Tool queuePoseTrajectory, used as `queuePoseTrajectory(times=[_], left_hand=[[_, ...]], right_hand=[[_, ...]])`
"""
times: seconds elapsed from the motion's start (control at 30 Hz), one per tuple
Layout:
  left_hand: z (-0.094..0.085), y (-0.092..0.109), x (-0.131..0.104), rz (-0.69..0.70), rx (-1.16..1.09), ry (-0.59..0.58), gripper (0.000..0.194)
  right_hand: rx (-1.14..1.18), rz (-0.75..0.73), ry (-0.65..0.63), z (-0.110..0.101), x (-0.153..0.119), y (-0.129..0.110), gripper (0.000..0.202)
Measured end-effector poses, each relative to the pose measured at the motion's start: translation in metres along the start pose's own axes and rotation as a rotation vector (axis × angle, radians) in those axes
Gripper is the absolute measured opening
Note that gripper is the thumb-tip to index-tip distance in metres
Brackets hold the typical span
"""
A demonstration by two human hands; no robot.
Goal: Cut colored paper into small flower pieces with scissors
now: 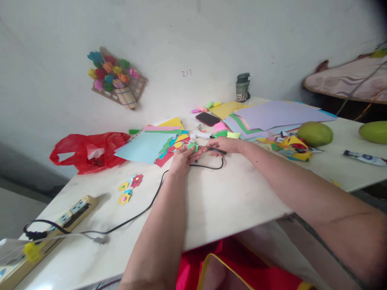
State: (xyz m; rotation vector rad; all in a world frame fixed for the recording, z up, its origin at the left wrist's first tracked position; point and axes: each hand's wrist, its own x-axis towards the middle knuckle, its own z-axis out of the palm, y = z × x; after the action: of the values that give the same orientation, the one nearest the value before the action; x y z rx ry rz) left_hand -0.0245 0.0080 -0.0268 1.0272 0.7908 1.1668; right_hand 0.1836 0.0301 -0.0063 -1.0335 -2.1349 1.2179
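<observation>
My right hand (225,145) is closed around the black handle of a pair of scissors (217,150), whose thin blades point left. Between the fingers of my left hand (182,159) is a small piece of green paper (192,146), close against the blades. Whether the blades are apart cannot be made out. Just behind my left hand lie cut coloured paper shapes (169,150) on larger sheets, with a light blue sheet (145,147) to their left. A white glue gun (202,134) rests beyond both hands. Small paper flowers (125,198) lie on the table to the left.
A black cable (145,210) runs across the white table (229,205) near a power strip (68,219). A red plastic bag (81,155) sits at left. A phone (207,119), coloured sheets (272,114), paper scraps (288,147), a green fruit (315,133) and a bottle (242,88) are right or behind.
</observation>
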Motion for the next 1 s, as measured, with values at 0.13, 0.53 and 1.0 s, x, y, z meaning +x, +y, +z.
queuePoseTrajectory(times=[0.13, 0.53, 1.0], left_hand=[[-0.0006, -0.0002, 0.0005, -0.005, 0.001, 0.014, 0.016], [-0.0013, -0.0005, 0.0008, 0.010, -0.005, 0.023, 0.013], [-0.0029, -0.0014, 0.0013, 0.017, -0.026, 0.006, 0.016]], right_hand=[[-0.006, 0.009, 0.012, 0.0020, 0.0000, -0.0015, 0.030], [0.063, -0.005, 0.020, 0.0047, 0.0018, 0.0004, 0.034], [0.063, -0.026, 0.019, 0.0054, 0.0032, 0.0047, 0.038]])
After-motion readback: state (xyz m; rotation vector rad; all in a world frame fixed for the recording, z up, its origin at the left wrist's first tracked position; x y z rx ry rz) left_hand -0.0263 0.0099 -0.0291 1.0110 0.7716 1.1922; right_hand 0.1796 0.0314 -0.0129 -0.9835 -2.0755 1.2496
